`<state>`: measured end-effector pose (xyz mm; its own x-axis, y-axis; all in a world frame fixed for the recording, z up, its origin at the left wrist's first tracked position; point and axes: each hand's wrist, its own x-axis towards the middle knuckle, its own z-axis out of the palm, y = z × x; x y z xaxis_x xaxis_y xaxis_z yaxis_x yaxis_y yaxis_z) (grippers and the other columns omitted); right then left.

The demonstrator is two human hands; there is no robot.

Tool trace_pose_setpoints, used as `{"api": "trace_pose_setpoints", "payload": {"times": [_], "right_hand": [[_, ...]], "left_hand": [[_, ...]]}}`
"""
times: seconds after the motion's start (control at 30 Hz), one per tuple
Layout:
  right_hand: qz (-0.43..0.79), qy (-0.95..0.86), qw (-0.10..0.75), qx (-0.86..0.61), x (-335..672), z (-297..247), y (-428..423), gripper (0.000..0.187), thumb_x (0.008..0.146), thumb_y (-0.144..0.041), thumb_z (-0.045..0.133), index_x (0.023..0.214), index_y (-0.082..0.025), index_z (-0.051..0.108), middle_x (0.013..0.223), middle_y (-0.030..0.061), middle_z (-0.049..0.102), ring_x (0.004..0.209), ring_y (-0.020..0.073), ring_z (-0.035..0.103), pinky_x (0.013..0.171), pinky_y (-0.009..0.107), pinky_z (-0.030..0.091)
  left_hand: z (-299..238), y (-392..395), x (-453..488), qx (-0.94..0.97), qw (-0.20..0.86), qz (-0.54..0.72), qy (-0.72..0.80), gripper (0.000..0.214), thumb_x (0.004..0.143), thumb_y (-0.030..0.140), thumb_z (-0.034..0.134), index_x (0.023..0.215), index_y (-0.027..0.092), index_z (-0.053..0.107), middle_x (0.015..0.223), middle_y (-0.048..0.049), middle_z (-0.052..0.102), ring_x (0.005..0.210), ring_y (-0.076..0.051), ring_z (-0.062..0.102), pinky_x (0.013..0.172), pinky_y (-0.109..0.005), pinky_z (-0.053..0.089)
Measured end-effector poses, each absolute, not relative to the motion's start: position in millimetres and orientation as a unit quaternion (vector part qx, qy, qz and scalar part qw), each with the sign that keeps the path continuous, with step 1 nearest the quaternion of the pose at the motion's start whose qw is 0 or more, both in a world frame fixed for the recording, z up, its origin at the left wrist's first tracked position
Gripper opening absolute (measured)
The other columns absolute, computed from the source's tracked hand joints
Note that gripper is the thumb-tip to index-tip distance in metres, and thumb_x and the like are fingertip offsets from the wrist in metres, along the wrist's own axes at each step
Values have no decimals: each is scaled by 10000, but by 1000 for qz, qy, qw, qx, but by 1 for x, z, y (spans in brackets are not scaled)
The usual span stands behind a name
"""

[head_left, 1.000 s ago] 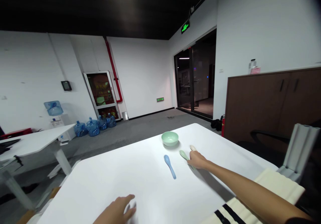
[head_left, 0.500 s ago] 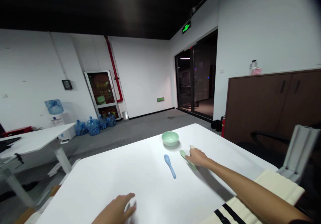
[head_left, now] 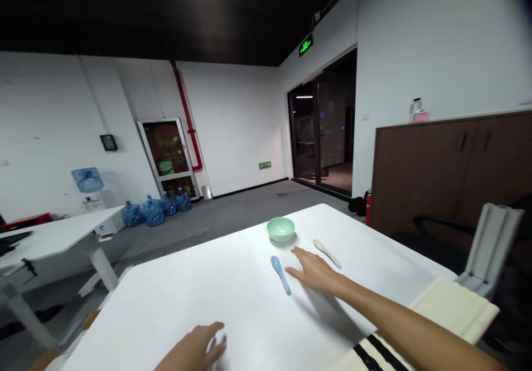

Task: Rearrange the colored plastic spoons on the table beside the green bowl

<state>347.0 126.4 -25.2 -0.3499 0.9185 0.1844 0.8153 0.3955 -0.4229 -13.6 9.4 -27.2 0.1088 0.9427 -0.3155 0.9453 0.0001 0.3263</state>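
Right of the frame's centre, the right hand [head_left: 318, 271] is hovering palm down over the white table [head_left: 187, 288] — its shadow is falling below and behind the forearm, which suggests it is not pressing on the surface. Its thumb and forefinger are standing well apart, with nothing showing between them; whatever may be under the palm is staying hidden. That spread is probably leaving room for a slim handle, since the thumb tip is sitting just beside the blue spoon [head_left: 281, 275]; whether they are touching, I cannot tell.

The blue spoon is lying bowl end away from the person, handle slanting toward the bottom of the frame, likely so the handle is easier to grasp. The pale spoon [head_left: 327, 253] is resting beyond the knuckles, further right, its handle likewise pointing nearer. The green bowl [head_left: 281, 229] is standing upright near the far edge, above the blue spoon — perhaps to leave the nearer surface free for the hands.

At bottom left of centre, the left hand [head_left: 195, 344] is hanging half open, visibly gripping nothing, well apart from the tableware.
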Motion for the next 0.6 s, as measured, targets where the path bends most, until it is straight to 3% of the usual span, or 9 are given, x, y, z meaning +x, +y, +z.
{"api": "trace_pose_setpoints", "payload": {"times": [0.13, 0.6], "right_hand": [[146, -818, 183, -526, 349, -34, 124, 802, 854, -680, 390, 1456, -151, 376, 1488, 159, 396, 1373, 320, 351, 1096, 435, 300], [158, -811, 190, -530, 353, -28, 123, 685, 872, -605, 429, 1396, -165, 453, 1365, 158, 535, 1263, 314, 483, 1008, 390, 383]], "left_hand": [[-26, 9, -14, 701, 236, -7, 673, 593, 843, 577, 445, 1364, 298, 492, 1317, -69, 591, 1192, -269, 542, 1024, -394, 382], [-22, 7, -12, 702, 232, -7, 673, 583, 850, 554, 444, 1366, 288, 493, 1321, -79, 586, 1199, -272, 538, 1041, -408, 371]]}}
